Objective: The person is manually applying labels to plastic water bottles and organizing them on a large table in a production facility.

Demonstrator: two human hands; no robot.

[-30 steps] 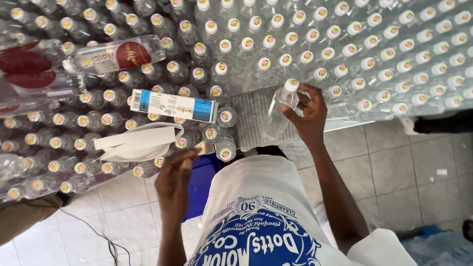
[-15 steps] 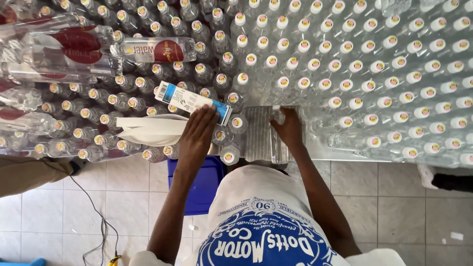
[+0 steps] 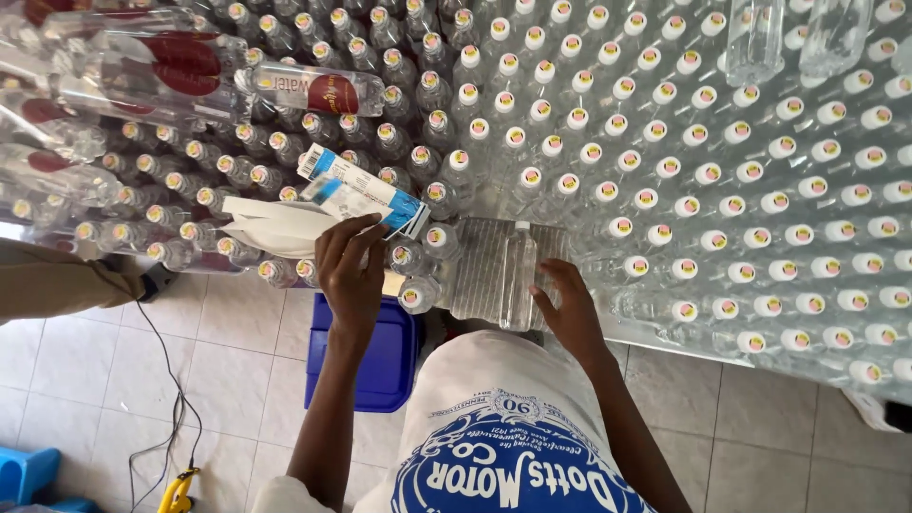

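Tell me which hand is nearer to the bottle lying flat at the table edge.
Right. The right hand rests against the flat-lying bottle at its right side. The left hand is apart from it, further left, fingers on the blue-and-white label strip.

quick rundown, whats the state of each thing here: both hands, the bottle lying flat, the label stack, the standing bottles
left hand: fingers pinching one label off the stack
label stack: lying across bottle caps, top label partly lifted
right hand: resting on the flat bottle
flat bottle: clear, unlabelled, capped, lying on its side on the ribbed board
standing bottles: upright, capped, packed in rows
labelled bottle: lying on top of others
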